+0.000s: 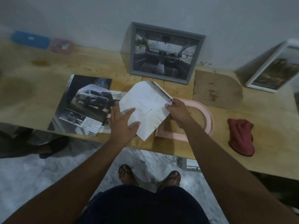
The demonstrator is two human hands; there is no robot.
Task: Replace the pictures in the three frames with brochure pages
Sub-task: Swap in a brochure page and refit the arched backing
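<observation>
My right hand point(177, 113) pinches the right edge of a white brochure page point(146, 104) held above the table. My left hand point(123, 122) lies flat with spread fingers against the page's lower left part. Under the page lies a pink arch-shaped frame point(207, 117), face down on the wooden table point(48, 97). A grey frame point(165, 53) showing a car interior leans on the wall behind. A white frame point(273, 68) with a dark picture leans at the far right. The open car brochure point(82, 105) lies to the left.
An arch-shaped wooden backing board point(216, 88) lies behind the pink frame. A red cloth point(241, 136) sits at the right. A blue box point(30, 39) and a pink box point(61, 45) stand at the far left by the wall. The table's front edge is near my feet.
</observation>
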